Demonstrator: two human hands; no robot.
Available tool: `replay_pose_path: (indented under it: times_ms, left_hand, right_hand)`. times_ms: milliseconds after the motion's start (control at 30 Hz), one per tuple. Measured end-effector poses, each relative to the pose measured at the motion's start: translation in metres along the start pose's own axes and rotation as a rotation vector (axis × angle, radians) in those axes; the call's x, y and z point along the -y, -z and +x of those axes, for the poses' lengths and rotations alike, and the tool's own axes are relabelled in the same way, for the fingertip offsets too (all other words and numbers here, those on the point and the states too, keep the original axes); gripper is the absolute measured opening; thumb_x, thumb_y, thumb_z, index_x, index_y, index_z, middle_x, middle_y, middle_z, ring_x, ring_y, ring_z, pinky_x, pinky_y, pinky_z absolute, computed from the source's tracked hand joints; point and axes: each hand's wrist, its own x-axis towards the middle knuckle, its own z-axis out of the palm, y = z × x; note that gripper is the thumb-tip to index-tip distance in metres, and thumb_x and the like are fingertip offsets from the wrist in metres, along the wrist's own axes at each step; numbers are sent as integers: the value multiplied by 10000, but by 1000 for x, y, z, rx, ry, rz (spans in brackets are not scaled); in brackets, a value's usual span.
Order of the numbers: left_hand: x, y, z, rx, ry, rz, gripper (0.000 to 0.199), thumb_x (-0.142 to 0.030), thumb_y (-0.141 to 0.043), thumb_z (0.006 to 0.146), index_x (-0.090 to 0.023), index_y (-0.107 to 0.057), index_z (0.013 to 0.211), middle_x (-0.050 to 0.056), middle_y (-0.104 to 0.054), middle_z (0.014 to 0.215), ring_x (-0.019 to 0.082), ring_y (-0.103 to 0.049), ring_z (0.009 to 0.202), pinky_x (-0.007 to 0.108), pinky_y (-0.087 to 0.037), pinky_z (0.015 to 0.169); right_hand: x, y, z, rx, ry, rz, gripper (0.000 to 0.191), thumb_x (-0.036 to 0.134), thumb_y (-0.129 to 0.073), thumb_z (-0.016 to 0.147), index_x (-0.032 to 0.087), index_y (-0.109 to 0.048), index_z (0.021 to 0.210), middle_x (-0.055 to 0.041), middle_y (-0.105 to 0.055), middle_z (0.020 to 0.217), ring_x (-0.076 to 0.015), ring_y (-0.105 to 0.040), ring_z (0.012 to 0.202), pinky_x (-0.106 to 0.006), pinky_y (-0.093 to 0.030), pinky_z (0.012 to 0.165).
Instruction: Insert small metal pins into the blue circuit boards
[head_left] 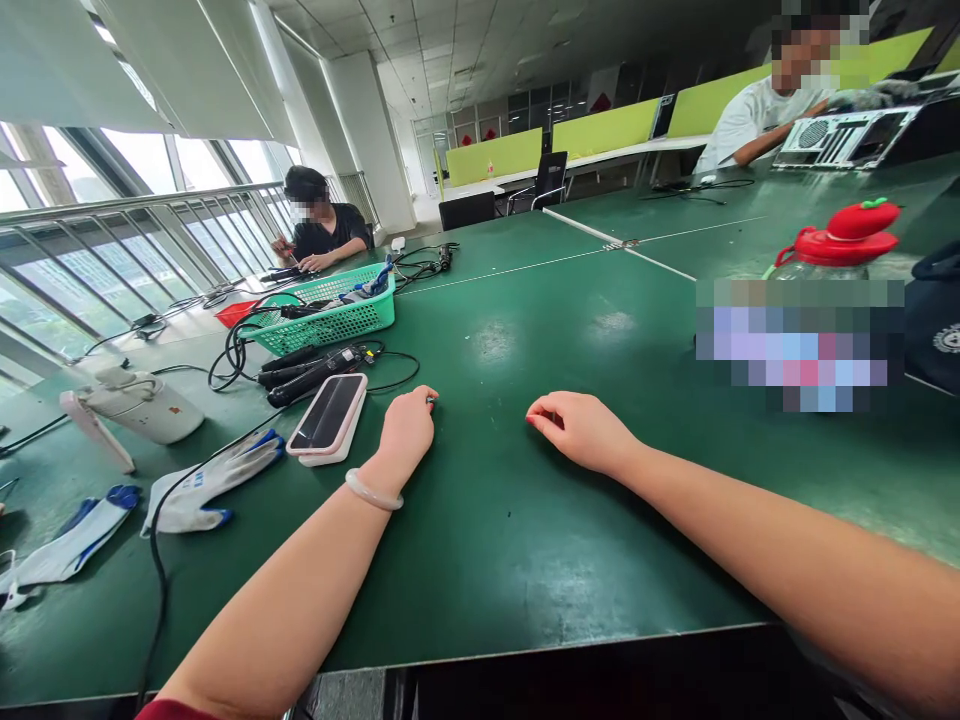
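Note:
My left hand [407, 425] rests on the green table [480, 540] with its fingers curled closed. Something tiny and dark shows at its fingertips, too small to make out. A pale bangle [373, 492] circles that wrist. Just left of this hand lies a phone [328, 413] in a pink case, on top of a white object. My right hand [581, 428] lies on the tabletop apart from the left, thumb and fingers curled together, with nothing visible in them.
Work gloves [214, 485], black cables and a white device [142, 403] lie left. Behind are black handheld tools [315, 373] and a green basket [330, 318]. A red-lidded bottle [836, 250] stands right. Two people sit across, one by a metal computer case [844, 138].

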Motion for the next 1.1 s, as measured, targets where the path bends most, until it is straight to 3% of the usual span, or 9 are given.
replay_pose_path:
  times_ms: [200,567,767,867,967,1100]
  left_hand:
    - [-7,7,-5,9,-58,105,204,-153,-582,771,-182,-682,946,93,-684,965,222,-622,874,311,-453,784]
    - [-8,7,-2,14,30,42,140,-236,-634,745,-195,-627,878,69,-674,865,220,-598,839,315,-423,742]
    - [-9,-4,0,-35,108,-375,107,-200,-582,761,-194,-603,866,36,-650,791,184,-584,792,304,-418,746]
    - [-15,-13,-1,-20,108,-472,113,-208,-582,763,-185,-601,872,35,-640,834,160,-581,794,284,-429,748]
    - [-31,-20,-11,53,47,-586,138,-221,-575,777,-182,-594,908,24,-641,853,125,-581,781,250,-447,736]
    - [-59,-23,-33,272,-128,-911,150,-224,-606,758,-158,-581,890,23,-629,810,115,-570,756,257,-457,742]
  right_hand:
    - [-2,-1,0,28,1,9,209,258,-465,874,199,-652,801,-36,-686,844,-176,-603,779,-293,-437,696]
    - [-1,-1,1,54,3,3,217,253,-461,874,197,-664,820,-35,-691,867,-178,-606,788,-303,-446,715]
    - [1,-1,0,51,4,17,216,249,-464,869,197,-665,810,-36,-686,845,-174,-602,771,-295,-443,701]
    - [2,-3,1,70,18,37,198,259,-483,863,199,-664,810,-30,-671,810,-163,-591,741,-284,-437,683]
    - [4,-8,3,109,43,27,152,290,-544,839,199,-664,849,-21,-635,759,-155,-568,703,-274,-427,655]
    - [4,-12,4,131,85,-20,155,295,-590,817,193,-655,913,-27,-614,773,-162,-556,718,-279,-415,657]
